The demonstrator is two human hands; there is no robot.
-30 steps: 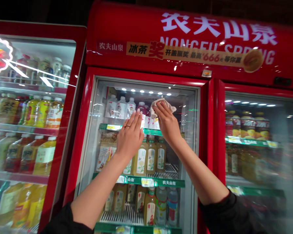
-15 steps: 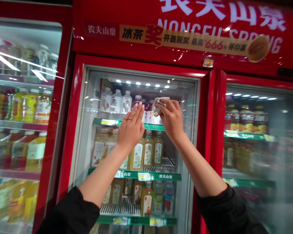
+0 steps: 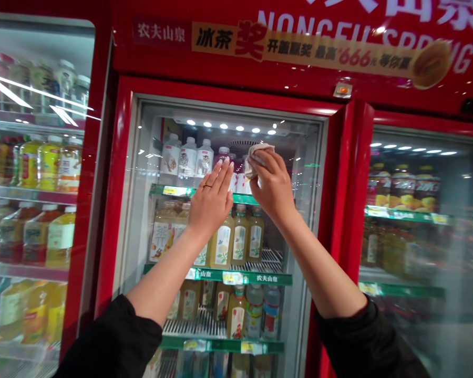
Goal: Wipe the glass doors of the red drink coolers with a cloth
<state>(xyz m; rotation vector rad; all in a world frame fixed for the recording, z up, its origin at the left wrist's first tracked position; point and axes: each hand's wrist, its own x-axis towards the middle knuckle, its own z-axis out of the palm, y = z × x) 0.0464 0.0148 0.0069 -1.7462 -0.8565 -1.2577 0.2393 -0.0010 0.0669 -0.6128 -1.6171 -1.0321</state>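
Holds a pale, crumpled cloth [image 3: 253, 153] in the right hand [image 3: 275, 182], near the top of a glass door [image 3: 304, 157], at two o'clock from the left hand [image 3: 212, 200]. Curls the right fingers [image 3: 269, 160] partway over the cloth, gripping it at the glass. Keeps the left fingers [image 3: 221, 176] straight and nearly together, pointing toward one o'clock, with hold of nothing; cannot tell palm contact for certain. Wears a ring [image 3: 207, 186] on the left hand and a black sleeve [image 3: 114, 331] at each forearm. Faces white bottles [image 3: 188, 157] behind the glass at eleven o'clock from the left hand, yellowish bottles [image 3: 239, 240] at five o'clock, and a neighbouring red-framed cooler [image 3: 101, 58] at nine o'clock.
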